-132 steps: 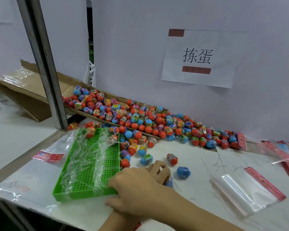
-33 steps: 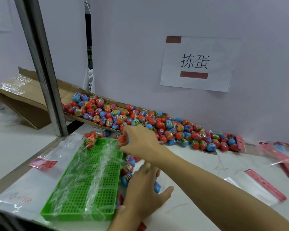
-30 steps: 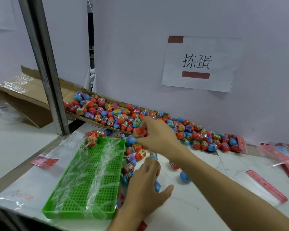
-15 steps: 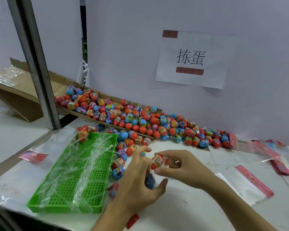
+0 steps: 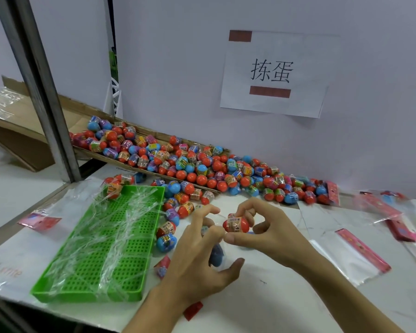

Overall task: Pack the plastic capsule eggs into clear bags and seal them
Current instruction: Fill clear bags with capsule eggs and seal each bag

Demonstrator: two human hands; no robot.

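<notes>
Capsule egg point(image 5: 235, 224), red with a printed label band, pinched between thumb and curled fingers of the right hand point(image 5: 267, 234), held just above the white table point(image 5: 274, 304) at centre. Left hand point(image 5: 202, 255) close beside it, fingers curled round a clear bag point(image 5: 220, 258) with a blue egg point(image 5: 216, 254) inside; bag edges hard to make out through the glare, possibly open toward the red egg. Red bag header point(image 5: 192, 310) poking out below the left wrist.

Heap of eggs point(image 5: 190, 164), red and blue, spilling from a slanted cardboard chute point(image 5: 65, 116) along the wall and onto the table. A few loose eggs point(image 5: 168, 227) lying between the heap and the left hand. Green perforated tray point(image 5: 101, 248) to the left, draped with crinkled clear film, one egg resting at its far corner. Empty clear bags with red headers point(image 5: 360, 251) flat on the table to the right. Paper sign point(image 5: 274, 73) with two Chinese characters taped to the wall. Grey metal post point(image 5: 39, 92) at far left.
</notes>
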